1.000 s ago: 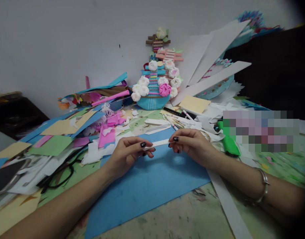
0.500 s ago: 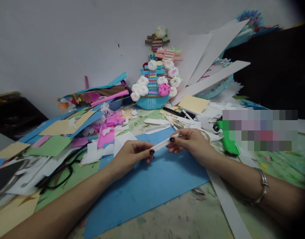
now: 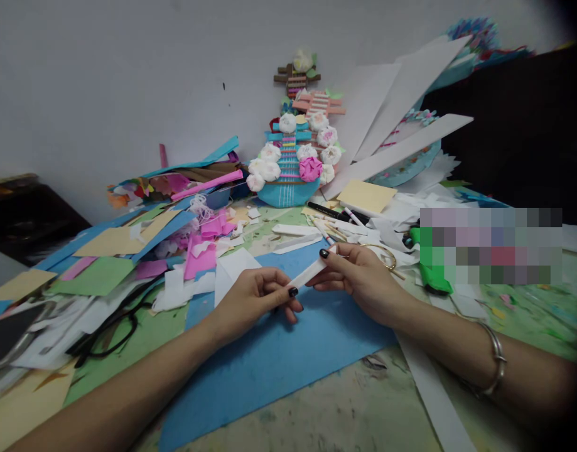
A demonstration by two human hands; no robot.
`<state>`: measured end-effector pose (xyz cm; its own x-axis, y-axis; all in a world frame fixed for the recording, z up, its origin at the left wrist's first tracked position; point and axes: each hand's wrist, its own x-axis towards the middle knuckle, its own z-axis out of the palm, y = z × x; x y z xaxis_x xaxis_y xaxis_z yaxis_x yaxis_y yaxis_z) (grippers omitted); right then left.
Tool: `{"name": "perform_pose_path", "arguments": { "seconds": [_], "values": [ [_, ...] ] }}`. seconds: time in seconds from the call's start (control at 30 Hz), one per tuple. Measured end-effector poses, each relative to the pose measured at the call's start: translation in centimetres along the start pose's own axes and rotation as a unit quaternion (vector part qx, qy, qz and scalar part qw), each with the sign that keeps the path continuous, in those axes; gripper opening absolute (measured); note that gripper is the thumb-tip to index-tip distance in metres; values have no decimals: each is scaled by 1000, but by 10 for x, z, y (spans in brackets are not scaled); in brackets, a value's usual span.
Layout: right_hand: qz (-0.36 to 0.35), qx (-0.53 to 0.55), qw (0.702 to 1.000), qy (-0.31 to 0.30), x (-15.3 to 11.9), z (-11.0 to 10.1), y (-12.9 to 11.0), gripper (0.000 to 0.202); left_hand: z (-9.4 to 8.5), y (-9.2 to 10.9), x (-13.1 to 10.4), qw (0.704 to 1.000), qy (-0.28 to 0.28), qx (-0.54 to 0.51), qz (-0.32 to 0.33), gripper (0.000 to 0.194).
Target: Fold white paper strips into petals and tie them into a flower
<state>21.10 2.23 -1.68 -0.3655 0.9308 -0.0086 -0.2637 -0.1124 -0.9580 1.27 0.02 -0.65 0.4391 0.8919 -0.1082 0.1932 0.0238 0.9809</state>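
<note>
A narrow folded strip of white paper (image 3: pixel 309 271) is stretched between my two hands, tilted up toward the right. My left hand (image 3: pixel 262 294) pinches its lower end between thumb and fingers. At the upper end, the thumb of my right hand (image 3: pixel 356 270) presses the strip against the fingers. Both hands are held above a blue sheet (image 3: pixel 288 358) lying on the table. Behind them, more folded white strips (image 3: pixel 295 240) rest at the sheet's far edge. A gold-coloured ring (image 3: pixel 389 256) shows just beyond my right hand.
Paper guitar-shaped crafts with paper flowers (image 3: pixel 288 191) stand against the wall. Coloured paper scraps (image 3: pixel 95 276), black-handled scissors (image 3: pixel 113 339) and a dark phone-like object (image 3: pixel 12 336) crowd the left. Markers (image 3: pixel 328 211), white scraps and a green object (image 3: pixel 434 276) lie to the right.
Both hands have shifted slightly. My right fingers have curled further under the strip and the thumb has tilted up; my left fingers have spread a little lower.
</note>
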Motion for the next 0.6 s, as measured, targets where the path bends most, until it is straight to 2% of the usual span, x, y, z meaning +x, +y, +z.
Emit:
{"name": "perform_pose_path", "arguments": {
  "seconds": [0.23,0.43,0.6],
  "values": [
    [-30,-14,999,17,-3,5,-2,30,8,1,-7,996,-48,-68,-13,22],
    [-9,3,1000,20,-3,5,-2,32,9,-1,-9,989,-102,-101,-32,25],
    [-10,19,999,24,-3,5,-2,34,7,-1,-10,988,-112,-104,-29,24]
  ]
}}
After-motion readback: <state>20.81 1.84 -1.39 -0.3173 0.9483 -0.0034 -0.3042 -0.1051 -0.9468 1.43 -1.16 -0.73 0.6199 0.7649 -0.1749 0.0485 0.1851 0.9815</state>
